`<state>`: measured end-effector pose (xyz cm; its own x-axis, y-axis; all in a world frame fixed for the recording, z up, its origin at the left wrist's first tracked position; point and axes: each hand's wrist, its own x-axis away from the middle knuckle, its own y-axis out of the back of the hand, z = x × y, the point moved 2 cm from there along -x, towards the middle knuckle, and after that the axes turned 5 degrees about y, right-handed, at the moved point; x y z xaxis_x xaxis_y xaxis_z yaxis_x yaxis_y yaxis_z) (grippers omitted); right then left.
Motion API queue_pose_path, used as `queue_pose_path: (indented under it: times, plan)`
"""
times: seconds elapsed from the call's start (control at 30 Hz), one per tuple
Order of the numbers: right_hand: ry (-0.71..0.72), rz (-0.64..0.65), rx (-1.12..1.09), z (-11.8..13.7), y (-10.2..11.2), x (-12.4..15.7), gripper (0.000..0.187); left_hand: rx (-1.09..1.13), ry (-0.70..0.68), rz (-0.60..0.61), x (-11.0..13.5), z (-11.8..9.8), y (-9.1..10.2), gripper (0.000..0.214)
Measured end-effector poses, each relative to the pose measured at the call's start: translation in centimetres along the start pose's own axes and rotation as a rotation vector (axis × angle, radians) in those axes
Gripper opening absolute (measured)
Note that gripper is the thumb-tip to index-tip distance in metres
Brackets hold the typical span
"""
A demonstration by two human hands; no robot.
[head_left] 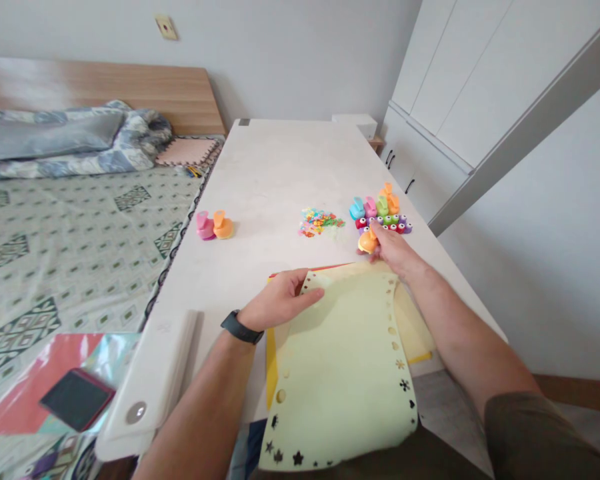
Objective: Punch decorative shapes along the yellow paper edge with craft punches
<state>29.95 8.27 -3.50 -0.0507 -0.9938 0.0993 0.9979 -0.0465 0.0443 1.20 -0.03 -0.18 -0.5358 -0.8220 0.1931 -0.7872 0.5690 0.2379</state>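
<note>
My left hand grips the upper left edge of a pale green sheet of paper, thumb on top. Shaped holes such as stars, hearts and circles run along the sheet's edges, and its lower end hangs over the table's front. In my right hand is an orange craft punch, held just beyond the sheet's upper right corner. Small purple and red punches with eye-like tops stand right behind it. Beneath the green sheet lie yellow paper and cream paper.
Colourful paper cut-outs are heaped mid-table. A pink punch and another orange punch stand at the left. Larger blue, pink, green and orange punches form a back row at right. A long white device lies along the left edge, beside a bed.
</note>
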Motion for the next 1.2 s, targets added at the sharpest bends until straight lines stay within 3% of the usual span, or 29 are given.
queue_pose_path:
  times: [0.4,0.8,0.97,1.2]
  plan:
    - [-0.04,0.09,-0.032,0.6,-3.1,-2.8,0.047,0.05,0.059,-0.041,-0.2,0.4,0.0,0.037]
    - [0.013,0.146,0.037,1.5,-7.8,-6.0,0.053,0.142,0.075,0.03,-0.5,1.0,-0.1,0.05]
    - [0.049,0.168,0.009,3.3,-7.5,-5.6,0.052,0.182,0.068,0.018,-0.5,0.9,-0.1,0.053]
    - [0.119,0.122,-0.017,4.9,-5.3,-4.4,0.054,0.215,0.051,0.024,-0.6,1.2,-0.3,0.053]
